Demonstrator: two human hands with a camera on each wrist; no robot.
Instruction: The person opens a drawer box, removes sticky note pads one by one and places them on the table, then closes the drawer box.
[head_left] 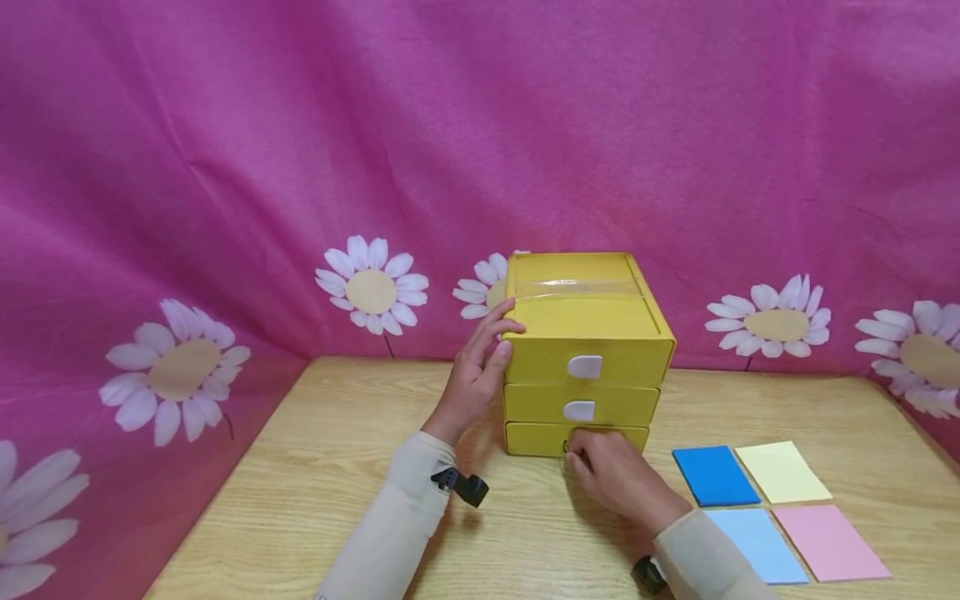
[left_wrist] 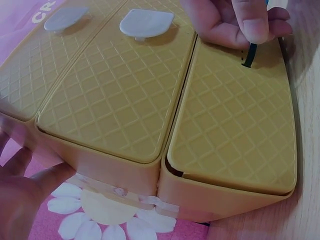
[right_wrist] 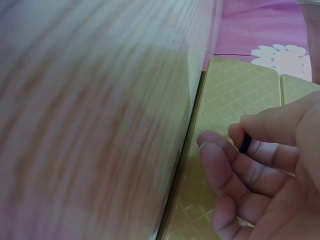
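A yellow three-drawer box (head_left: 592, 321) stands on the table, its drawer fronts facing me. White tabs (head_left: 585, 367) mark the top and middle drawers. On the bottom drawer (left_wrist: 232, 125) there is a dark loop pull (left_wrist: 249, 56) instead. My right hand (head_left: 618, 475) pinches that loop between thumb and finger, hiding part of the drawer front. The bottom drawer sits within the box, a narrow gap showing at its edge in the left wrist view. My left hand (head_left: 476, 375) rests on the box's upper left side, fingers spread at the top edge.
Right of the box lie several paper pads: dark blue (head_left: 716, 476), pale yellow (head_left: 784, 472), light blue (head_left: 759, 546) and pink (head_left: 831, 542). A pink cloth (head_left: 480, 125) with white daisies hangs behind the wooden table (head_left: 337, 433). Clear tape crosses the box top.
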